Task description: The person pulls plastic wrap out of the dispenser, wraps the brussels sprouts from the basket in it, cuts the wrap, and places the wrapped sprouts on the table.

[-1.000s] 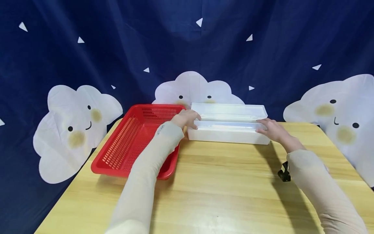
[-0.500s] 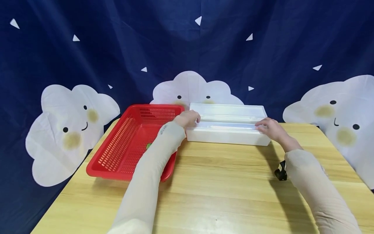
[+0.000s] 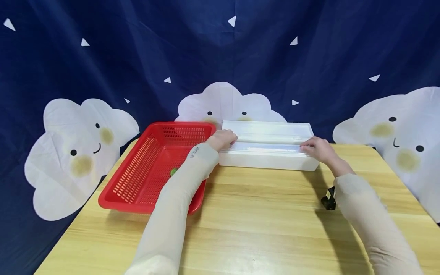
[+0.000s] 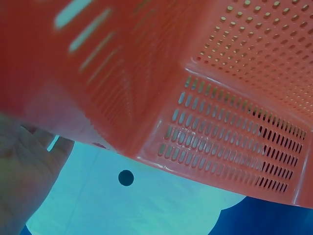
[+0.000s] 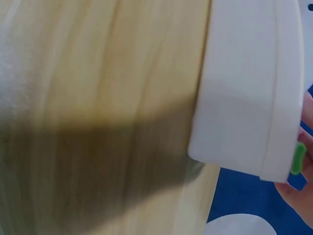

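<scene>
A long white cling film box point(image 3: 268, 159) stands at the back of the table with its lid point(image 3: 268, 128) raised. Clear cling film point(image 3: 264, 147) lies along its front top edge. At the left end my left hand point(image 3: 221, 140) has its fingers curled and pinches the film's edge. My right hand point(image 3: 319, 149) pinches the film at the right end, thumb against forefinger. In the right wrist view, a small green piece point(image 5: 298, 158) shows at the box's end beside my fingers. The left fingertips are partly hidden in the left wrist view.
A red perforated basket point(image 3: 120, 204) stands left of the box, under my left forearm. A small green item point(image 3: 173, 172) lies in it, partly hidden by the sleeve. Behind the wooden table point(image 3: 261, 229) hangs a dark blue curtain point(image 3: 192, 46) with cloud shapes.
Both hands have closed from spread fingers into pinches at the box's ends. The head view has shifted slightly, and the green item in the basket has come into sight. The box stays in place.
</scene>
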The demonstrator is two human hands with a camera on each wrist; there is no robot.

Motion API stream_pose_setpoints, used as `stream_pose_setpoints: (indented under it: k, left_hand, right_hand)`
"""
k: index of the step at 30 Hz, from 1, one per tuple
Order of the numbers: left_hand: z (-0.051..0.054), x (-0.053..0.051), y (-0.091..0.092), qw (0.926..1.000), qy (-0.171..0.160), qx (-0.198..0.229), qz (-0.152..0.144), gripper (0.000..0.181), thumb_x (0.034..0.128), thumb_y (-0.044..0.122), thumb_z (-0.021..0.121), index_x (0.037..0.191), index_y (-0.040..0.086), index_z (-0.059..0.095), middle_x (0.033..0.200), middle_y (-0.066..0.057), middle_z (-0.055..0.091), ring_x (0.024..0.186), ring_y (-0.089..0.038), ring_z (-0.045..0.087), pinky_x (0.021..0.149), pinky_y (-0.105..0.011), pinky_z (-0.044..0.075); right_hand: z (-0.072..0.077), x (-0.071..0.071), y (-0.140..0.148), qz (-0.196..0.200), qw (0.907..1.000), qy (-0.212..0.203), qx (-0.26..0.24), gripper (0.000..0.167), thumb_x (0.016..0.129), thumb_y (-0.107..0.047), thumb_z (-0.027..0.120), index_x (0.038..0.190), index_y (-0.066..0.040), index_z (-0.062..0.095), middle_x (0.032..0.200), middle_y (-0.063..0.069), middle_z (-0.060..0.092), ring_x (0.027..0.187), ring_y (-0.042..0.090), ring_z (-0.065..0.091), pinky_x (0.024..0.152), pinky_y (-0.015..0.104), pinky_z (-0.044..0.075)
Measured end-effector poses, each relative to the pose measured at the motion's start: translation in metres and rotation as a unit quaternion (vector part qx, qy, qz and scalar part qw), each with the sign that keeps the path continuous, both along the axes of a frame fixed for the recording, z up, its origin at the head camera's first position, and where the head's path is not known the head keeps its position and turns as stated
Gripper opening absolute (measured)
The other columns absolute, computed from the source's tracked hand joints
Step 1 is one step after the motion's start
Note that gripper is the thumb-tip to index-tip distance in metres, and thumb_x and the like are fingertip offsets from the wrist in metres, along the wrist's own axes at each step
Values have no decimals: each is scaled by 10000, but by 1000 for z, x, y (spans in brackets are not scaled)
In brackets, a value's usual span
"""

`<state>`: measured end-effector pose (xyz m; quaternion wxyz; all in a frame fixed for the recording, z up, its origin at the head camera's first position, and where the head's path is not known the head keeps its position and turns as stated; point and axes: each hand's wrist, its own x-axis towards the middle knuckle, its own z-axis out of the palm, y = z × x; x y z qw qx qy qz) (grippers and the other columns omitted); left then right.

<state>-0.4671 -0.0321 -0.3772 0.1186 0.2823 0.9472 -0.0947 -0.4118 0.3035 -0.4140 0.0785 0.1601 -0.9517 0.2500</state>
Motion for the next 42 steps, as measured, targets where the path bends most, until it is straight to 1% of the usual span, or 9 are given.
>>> stream_pose_setpoints:
  k: [5,7,10,15,21,26,30,35,42]
  left_hand:
    - [1,-1,-1,10000,63,62,-28,99,902,118,508,805,136,509,833,-34,530,846,-176,501,712,-237,391]
    - [2,-1,-1,9998,87,177,3,104,911,115,501,809,135,514,824,-34,533,834,-179,503,712,-240,392]
    - [4,-1,-2,9986,110,493,167,118,920,80,471,832,123,536,831,-43,549,815,-187,503,709,-249,394]
    - [5,-1,-3,9918,-20,1077,688,110,928,79,467,906,117,568,881,-51,563,815,-191,505,704,-255,410]
    - [5,-3,-3,9827,23,1452,1153,99,908,72,487,894,128,568,887,-54,547,841,-204,487,745,-287,406]
    - [5,-9,-4,9802,331,1417,1341,79,908,129,530,902,134,609,891,-23,589,866,-198,498,848,-353,385]
    - [7,-10,-6,9780,397,1410,1483,71,901,160,558,915,136,623,900,-19,607,881,-196,501,897,-389,363]
    - [9,-11,-6,9771,461,1439,1497,71,900,156,560,920,132,624,904,-23,611,892,-198,499,910,-401,353]
    - [11,-11,-5,9765,408,1467,1526,75,895,150,569,939,121,621,915,-32,608,901,-202,494,900,-390,360]
  right_hand:
    - [5,0,3,148,9983,-534,-162,215,861,-106,611,957,81,655,1047,294,560,992,416,492,861,510,365]
    - [5,0,3,179,9981,-550,-203,225,867,-106,604,975,86,650,1052,296,562,997,411,491,862,505,366]
    - [4,1,2,219,9982,-495,-246,261,873,-117,597,1020,95,637,1074,306,557,1017,413,482,868,508,363]
    - [4,2,-5,277,9982,-484,-207,331,855,-178,623,1055,87,628,1111,313,541,1058,424,468,891,527,359]
    - [0,3,-8,289,9993,-218,-132,263,836,-152,643,990,62,659,1051,283,573,1009,406,492,859,517,364]
    - [-3,2,-8,430,9989,-9,-185,216,825,-135,658,949,40,677,1003,246,602,966,386,525,823,506,392]
    - [-1,2,-6,425,9989,196,-76,165,836,-88,633,922,45,681,987,251,605,960,409,524,828,519,391]
    - [2,5,0,55,9978,418,516,177,863,-101,588,939,28,682,1030,241,586,974,430,497,825,548,374]
    - [7,8,3,-261,9851,1144,1256,131,868,-110,595,891,-2,665,910,172,623,798,378,550,643,522,429]
